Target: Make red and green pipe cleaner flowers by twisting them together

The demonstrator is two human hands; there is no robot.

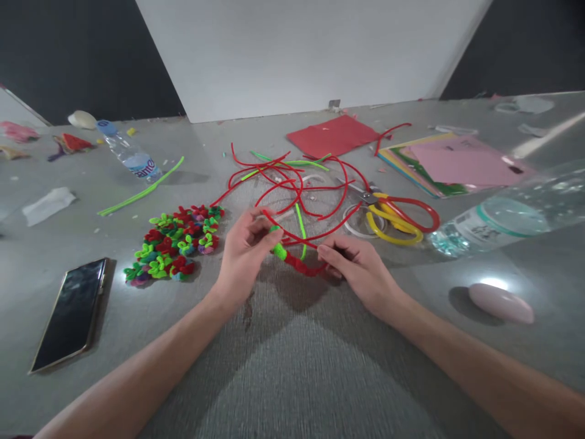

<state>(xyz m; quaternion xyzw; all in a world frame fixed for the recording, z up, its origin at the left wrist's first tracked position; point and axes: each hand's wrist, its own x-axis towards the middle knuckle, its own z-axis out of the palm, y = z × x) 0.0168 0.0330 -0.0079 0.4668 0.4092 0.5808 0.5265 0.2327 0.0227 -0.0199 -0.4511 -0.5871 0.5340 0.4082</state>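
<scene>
Between my two hands runs a red and green pipe cleaner piece, its green coils towards the left and red coils towards the right. My left hand pinches its green end and a straight red pipe cleaner above it. The fingers of my right hand are closed on the red end, beside the straight stem. Behind my hands lies a loose tangle of red pipe cleaners with a few green ones. Small red, green and blue pipe cleaner flowers cluster left of my left hand.
Scissors with red and yellow handles lie behind my right hand. Bottles stand or lie at left and right. A phone is at left, a pink oval object at right. Coloured sheets lie farther back.
</scene>
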